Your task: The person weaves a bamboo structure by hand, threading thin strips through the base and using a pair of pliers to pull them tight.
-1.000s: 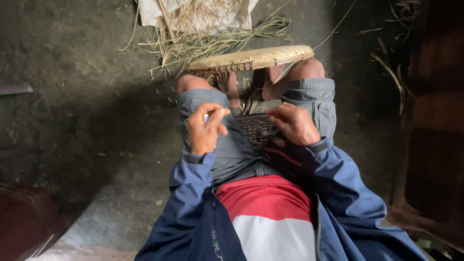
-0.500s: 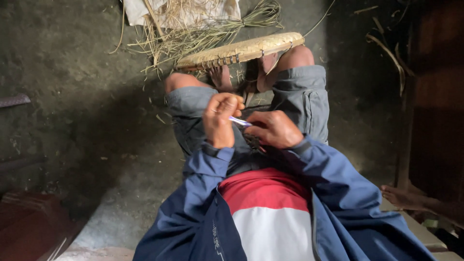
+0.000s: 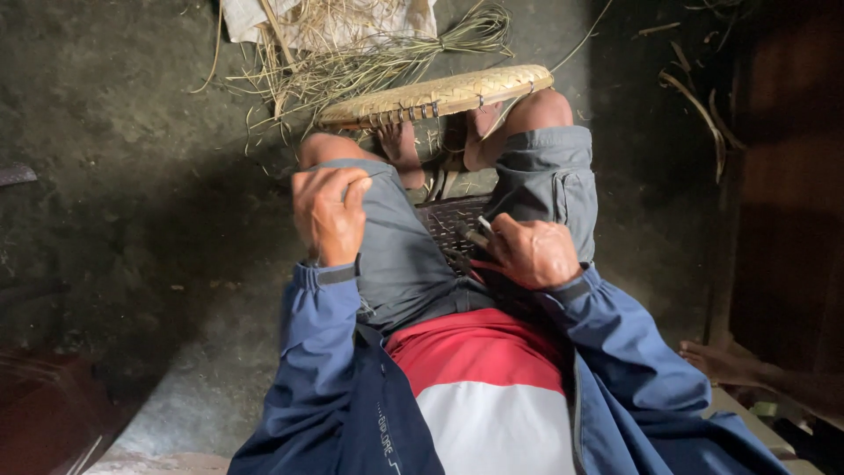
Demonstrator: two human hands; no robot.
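Note:
My left hand [image 3: 330, 215] is raised over my left thigh, its fingers pinched on what looks like a thin pale strip. My right hand [image 3: 532, 252] rests low by my right thigh, closed around a small dark tool [image 3: 480, 230] with a pale tip. Between my thighs shows the dark woven seat [image 3: 448, 224] I sit on. A round woven bamboo tray [image 3: 440, 95] stands on edge against my knees and bare feet [image 3: 400, 145].
Loose dry straw [image 3: 352, 66] and a white sack [image 3: 325, 18] lie on the dark earth floor beyond the tray. Bent bamboo strips [image 3: 703, 110] lie at the right. Another person's bare foot [image 3: 725, 361] shows at the lower right, by dark wood.
My hands were together over my lap half a second ago. The left hand has since pulled away up and to the left, and the right hand stays low with the tool.

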